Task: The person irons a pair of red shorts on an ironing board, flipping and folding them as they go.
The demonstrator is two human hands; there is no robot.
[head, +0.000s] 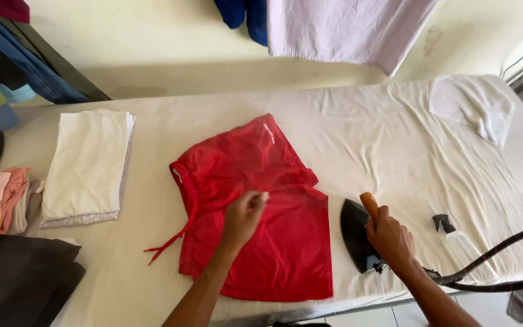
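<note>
A long ironing table (358,139) fills the view, padded and covered with a cream sheet that lies in soft wrinkles, most of them toward the far right end. It stands against a pale yellowish wall (152,42), where a lilac cloth (346,30) and a dark blue garment (243,15) hang down from above.

A pair of red shorts (261,206) lies flat near the middle of the table, thin and slightly creased, with a drawstring (167,242) trailing off its waistband to the left. The left hand (244,215) rests on the shorts with its fingers curled in, pinching a small fold of the red fabric. The right hand (390,237) is closed around the orange handle of an iron (358,233), whose dark, pointed plate stands tilted on the sheet just beside the right edge of the shorts (touching the fabric or not, I cannot tell). A thick black cord (497,266) curves away from the iron to the right.

A clear spray bottle (455,239) with a black trigger lies on the sheet near the right hand. A folded white cloth (89,163) sits well to the left, and a crumpled white rag (476,106) lies at the far right corner.
</note>
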